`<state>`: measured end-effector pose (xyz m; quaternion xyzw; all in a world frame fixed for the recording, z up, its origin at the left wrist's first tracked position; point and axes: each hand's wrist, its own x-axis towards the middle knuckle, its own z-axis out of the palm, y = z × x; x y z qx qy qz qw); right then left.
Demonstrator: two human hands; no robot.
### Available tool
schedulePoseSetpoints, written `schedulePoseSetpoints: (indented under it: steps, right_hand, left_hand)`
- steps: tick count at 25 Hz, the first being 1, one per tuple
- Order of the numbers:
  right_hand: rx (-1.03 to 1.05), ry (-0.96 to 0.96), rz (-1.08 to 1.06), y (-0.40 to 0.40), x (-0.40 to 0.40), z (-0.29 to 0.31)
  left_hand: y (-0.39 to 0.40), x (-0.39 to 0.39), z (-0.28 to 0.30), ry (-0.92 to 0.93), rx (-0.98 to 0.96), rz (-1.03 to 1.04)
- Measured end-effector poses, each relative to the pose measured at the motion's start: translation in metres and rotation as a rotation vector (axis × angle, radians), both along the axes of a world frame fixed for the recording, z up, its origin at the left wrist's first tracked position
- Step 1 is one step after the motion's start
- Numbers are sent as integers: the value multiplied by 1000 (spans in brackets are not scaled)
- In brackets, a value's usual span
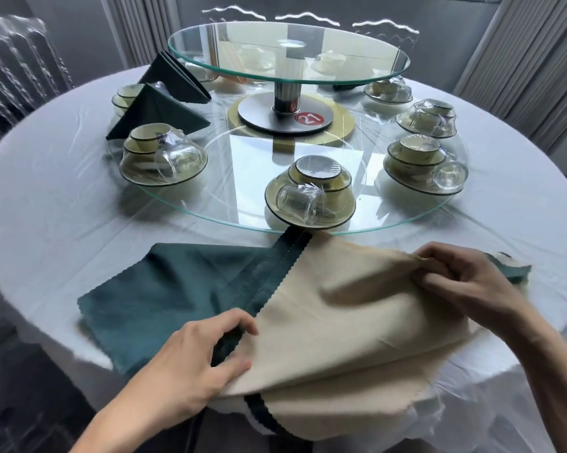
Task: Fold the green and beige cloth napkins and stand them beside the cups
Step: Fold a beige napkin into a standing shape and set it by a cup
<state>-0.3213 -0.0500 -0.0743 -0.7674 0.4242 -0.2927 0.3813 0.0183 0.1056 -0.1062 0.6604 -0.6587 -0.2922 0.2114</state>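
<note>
The fingers (242,325) of the left hand (190,364) were curled, pinching the near edge of the beige napkin (357,322), while its far corner was pinched by the right hand (465,282). The beige napkin was being drawn across the green napkin (164,289) on the table (46,207), judged an early fold. Edges would next need aligning and creasing before the napkins could be stood beside the cups (308,201).

Soft, cool daylight fills the view. Pale window glare streaks the round clear glass turntable (341,220) and the raised glass disc (288,57). Shadows are faint. Wide-angle bending curves the edges, and the bottom corners are blurred.
</note>
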Motion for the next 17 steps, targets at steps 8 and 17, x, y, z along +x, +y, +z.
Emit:
schedulePoseSetpoints:
  steps: [8,17]
  right_hand:
    - [18,-149,-69,4,8,17]
    - [-162,-303,-337,-66,45,105]
  left_hand:
    - [-30,20,24,122,-208,-29]
    - [-129,38,134,-172,-654,3]
